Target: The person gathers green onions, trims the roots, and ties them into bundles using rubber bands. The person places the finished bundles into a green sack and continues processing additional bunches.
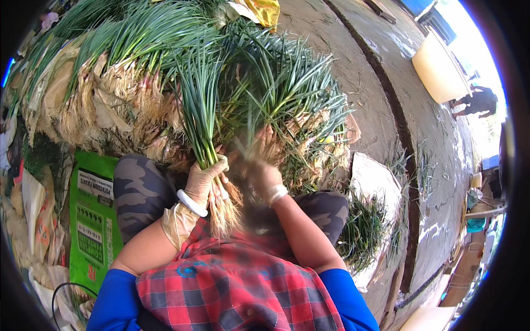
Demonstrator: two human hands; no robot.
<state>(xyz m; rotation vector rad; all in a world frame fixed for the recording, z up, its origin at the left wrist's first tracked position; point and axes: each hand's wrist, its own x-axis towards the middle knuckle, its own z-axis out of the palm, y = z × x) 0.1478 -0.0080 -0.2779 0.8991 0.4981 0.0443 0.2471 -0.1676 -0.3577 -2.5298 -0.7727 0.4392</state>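
My left hand [209, 178], in a thin pale glove, grips a bunch of scallion-like allium plants [203, 140] just above the bulbs. Their leaves point away from me, and their pale stringy roots [221, 213] hang towards my lap. A white bangle [191, 203] sits over the glove's cuff. Beside the bunch, my right hand [263, 178] is badly blurred by motion, so what its fingers hold cannot be told. Just beyond it lies a loose heap of similar plants [285, 95], roots facing me.
More plants [136, 45] are piled at far left. A green printed sack [93, 223] lies by my left knee. Cut leaves [364, 231] rest on a white sheet [374, 178] at right. A narrow floor channel [393, 99], a large cream tub [441, 68] and a person [478, 101] are farther right.
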